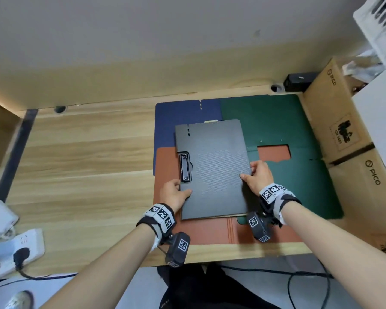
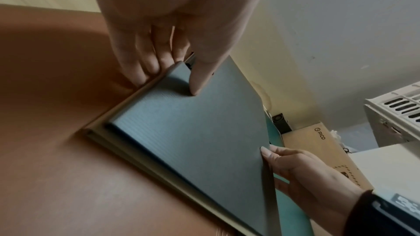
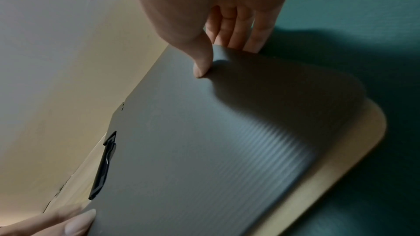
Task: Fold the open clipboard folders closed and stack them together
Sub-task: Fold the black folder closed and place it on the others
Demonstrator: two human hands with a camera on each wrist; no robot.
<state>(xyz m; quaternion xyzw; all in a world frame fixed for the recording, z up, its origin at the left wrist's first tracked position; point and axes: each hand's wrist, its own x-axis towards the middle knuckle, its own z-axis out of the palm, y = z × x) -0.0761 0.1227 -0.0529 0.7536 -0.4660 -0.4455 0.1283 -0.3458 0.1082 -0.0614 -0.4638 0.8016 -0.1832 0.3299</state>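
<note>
A dark grey clipboard folder (image 1: 214, 168), folded closed with its black clip (image 1: 185, 167) on the left, lies on a beige folder (image 3: 341, 159) whose edge shows beneath it. Both rest on three open folders: orange (image 1: 210, 233), blue (image 1: 183, 114) and green (image 1: 283, 121). My left hand (image 1: 183, 193) pinches the grey folder's near left edge, thumb on top and fingers under, also seen in the left wrist view (image 2: 170, 76). My right hand (image 1: 250, 173) pinches its right edge the same way (image 3: 220, 56).
Cardboard boxes (image 1: 343, 139) wall off the right side, touching the green folder. A white power strip (image 1: 13, 248) with plugs lies at the left table edge. A small black device (image 1: 299, 81) sits at the back right. Bare wooden tabletop (image 1: 87, 163) stretches left.
</note>
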